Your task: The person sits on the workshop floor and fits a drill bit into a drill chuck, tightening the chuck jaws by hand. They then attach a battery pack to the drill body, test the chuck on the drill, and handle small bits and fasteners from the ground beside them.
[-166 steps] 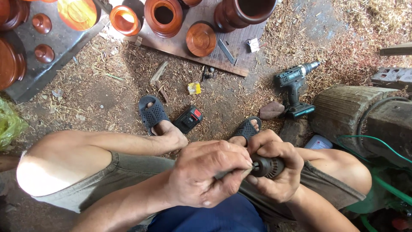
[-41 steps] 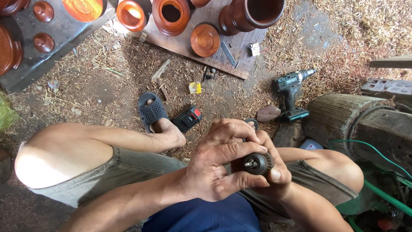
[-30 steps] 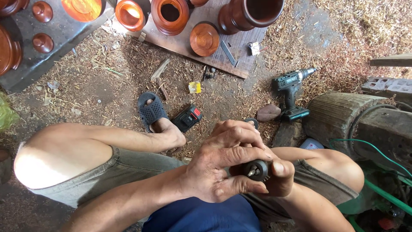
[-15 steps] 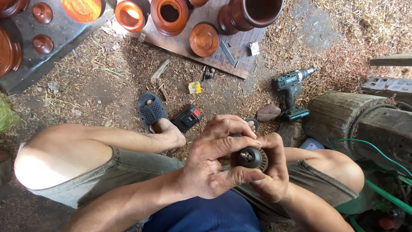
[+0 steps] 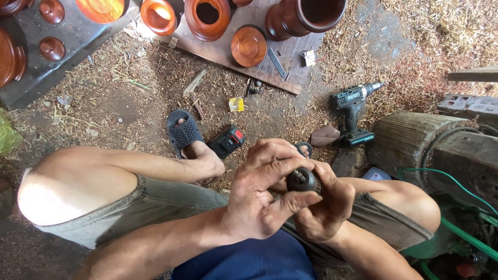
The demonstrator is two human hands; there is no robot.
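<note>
Between both hands, round dark metal chuck [image 5: 302, 180]

I see a dark grey round metal piece [image 5: 302, 180] in my hands, a green and black drill [image 5: 354, 111] at two o'clock, shiny red-brown wooden pots [image 5: 207, 18] at twelve, a dark blue sandal [image 5: 182, 132] with little holes, grey shorts [image 5: 171, 199]

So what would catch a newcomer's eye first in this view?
Both hands, left hand and right hand, wrapped around a small dark metal chuck over the lap. Beyond them, glossy reddish wooden pots stand on a board at the top, and a green cordless drill lies in the sawdust at right.
</note>
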